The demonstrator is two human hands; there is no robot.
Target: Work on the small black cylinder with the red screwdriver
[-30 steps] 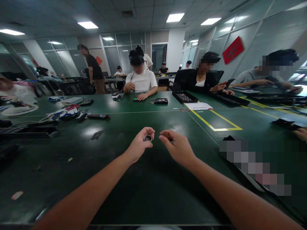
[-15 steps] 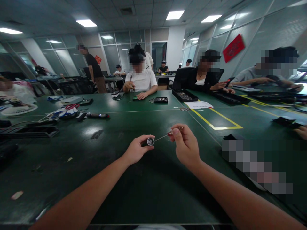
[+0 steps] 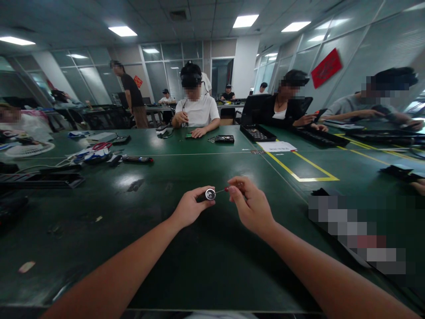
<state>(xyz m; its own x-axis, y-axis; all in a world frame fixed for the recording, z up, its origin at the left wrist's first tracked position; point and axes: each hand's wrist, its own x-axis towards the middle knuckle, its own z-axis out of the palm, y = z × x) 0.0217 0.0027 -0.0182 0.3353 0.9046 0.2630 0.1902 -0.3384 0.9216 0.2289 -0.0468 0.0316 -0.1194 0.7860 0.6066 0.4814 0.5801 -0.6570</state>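
- Left hand (image 3: 191,207): grip closed around a small round metal part (image 3: 210,194).
- Right hand (image 3: 250,204): grip pinching a thin pin (image 3: 222,190), its tip at the part.
- Both above the green counter (image 3: 159,239).

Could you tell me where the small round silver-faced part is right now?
In the head view, the small round silver-faced part sits near centre, pinched in the left hand above the dark green table, just left of the right hand.

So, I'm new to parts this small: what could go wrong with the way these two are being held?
The thin pin in the right hand looks slender and could bend if it meets the small round connector at an angle. The left hand pinches the connector above the green table, so a slipped grip could drop it, and it may be hard to find on the dark surface.
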